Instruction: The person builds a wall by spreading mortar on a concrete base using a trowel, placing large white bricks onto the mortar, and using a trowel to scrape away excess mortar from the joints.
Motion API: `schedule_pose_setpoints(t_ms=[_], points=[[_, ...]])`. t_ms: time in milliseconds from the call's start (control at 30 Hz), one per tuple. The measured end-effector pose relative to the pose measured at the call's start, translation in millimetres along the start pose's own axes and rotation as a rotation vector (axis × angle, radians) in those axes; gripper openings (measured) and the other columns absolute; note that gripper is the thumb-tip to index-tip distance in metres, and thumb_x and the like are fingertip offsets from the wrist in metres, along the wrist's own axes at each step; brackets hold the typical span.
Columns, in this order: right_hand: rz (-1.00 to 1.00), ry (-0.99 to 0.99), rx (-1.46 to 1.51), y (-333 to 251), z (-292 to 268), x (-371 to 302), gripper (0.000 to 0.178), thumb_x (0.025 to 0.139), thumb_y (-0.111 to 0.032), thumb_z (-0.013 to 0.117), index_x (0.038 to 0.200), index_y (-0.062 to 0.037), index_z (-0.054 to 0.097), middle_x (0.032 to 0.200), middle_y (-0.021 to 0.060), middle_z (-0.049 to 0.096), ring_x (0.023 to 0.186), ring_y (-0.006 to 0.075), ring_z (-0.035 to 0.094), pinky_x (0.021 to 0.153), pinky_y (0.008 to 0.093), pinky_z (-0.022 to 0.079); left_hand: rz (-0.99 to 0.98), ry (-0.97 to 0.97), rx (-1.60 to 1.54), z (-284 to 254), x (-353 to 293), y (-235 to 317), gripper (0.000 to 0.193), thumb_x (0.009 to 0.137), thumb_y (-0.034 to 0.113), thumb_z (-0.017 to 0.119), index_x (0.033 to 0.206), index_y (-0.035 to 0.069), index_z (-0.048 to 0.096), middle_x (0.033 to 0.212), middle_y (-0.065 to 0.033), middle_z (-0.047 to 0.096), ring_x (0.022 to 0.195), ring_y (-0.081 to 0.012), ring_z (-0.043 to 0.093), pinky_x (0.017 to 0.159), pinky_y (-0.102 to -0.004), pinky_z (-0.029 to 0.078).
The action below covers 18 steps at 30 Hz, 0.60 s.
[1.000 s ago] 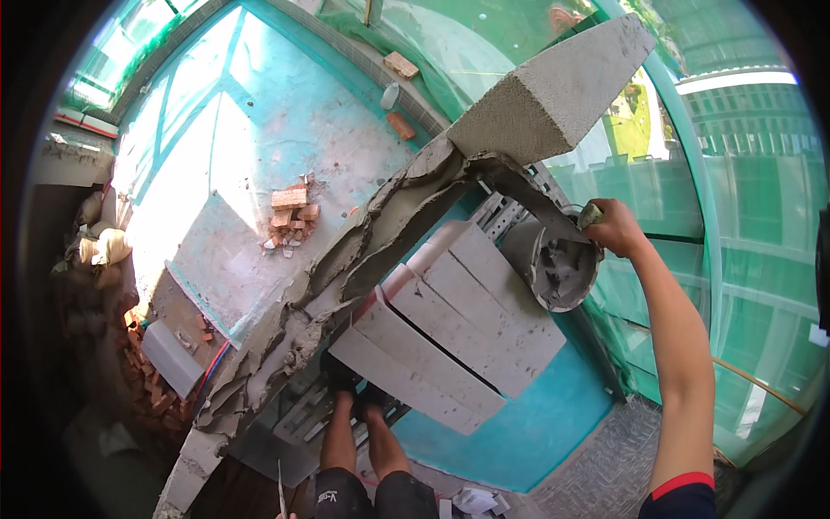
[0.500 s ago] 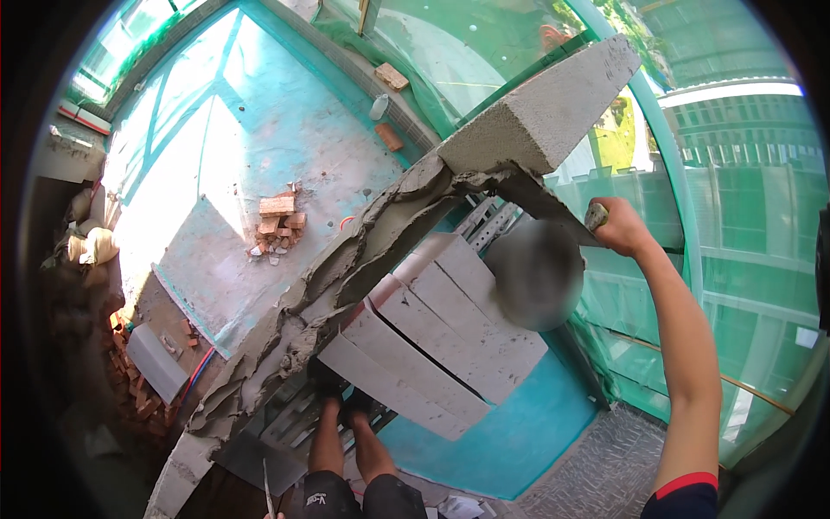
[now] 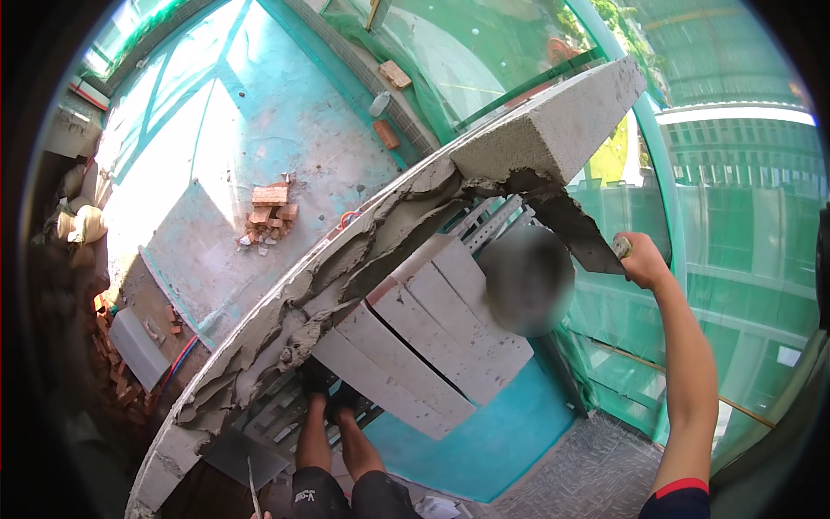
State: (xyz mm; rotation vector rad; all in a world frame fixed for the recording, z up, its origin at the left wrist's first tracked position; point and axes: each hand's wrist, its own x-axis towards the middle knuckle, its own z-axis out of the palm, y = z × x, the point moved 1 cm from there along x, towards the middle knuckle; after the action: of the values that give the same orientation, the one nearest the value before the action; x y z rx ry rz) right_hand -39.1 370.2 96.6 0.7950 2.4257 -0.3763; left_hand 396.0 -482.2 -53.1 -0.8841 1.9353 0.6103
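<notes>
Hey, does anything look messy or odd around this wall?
Yes. The mortar along the wall is ragged, with lumps at its near edge instead of an even bed. Beyond it, broken bricks sit in a loose heap on the floor. The round patch beside the grey blocks is blurred, so I can't judge that.

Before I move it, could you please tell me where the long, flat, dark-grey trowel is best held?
I would grip the long, flat, dark-grey trowel by its pale, stubby handle, coming from the right. The handle stands at the blade's right end, clear of the rough grey mortar along the wall, while the blade is broad and thin. The bare right hand grips it there.
</notes>
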Motion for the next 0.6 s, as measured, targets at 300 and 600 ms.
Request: schedule_pose_setpoints(t_ms=[300, 600], points=[[-0.294, 0.052, -0.217, -20, -9, -4, 0.021, 0.068, -0.017, 0.067, 0.076, -0.0003, 0.059, 0.062, 0.0133, 0.058, 0.054, 0.023, 0.055, 0.051, 0.036, 0.045, -0.079, -0.037, -0.044, 10, 20, -8, 0.026, 0.091, 0.024, 0.068, 0.072, 0.008, 0.058, 0.065, 0.0049, 0.049, 0.06, -0.009, 0.041, 0.052, -0.0265, 0.034], [0.125, -0.011, -0.013, 10, -33, -33, 0.024, 0.074, -0.022, 0.071, 0.07, -0.0041, 0.055, 0.053, 0.0024, 0.049, 0.043, 0.0122, 0.046, 0.038, 0.0305, 0.032, -0.04, -0.022, -0.283, 16, 21, -43, 0.02, 0.092, 0.019, 0.066, 0.075, 0.008, 0.06, 0.071, 0.0043, 0.053, 0.066, -0.0091, 0.046, 0.058, -0.0249, 0.039]])
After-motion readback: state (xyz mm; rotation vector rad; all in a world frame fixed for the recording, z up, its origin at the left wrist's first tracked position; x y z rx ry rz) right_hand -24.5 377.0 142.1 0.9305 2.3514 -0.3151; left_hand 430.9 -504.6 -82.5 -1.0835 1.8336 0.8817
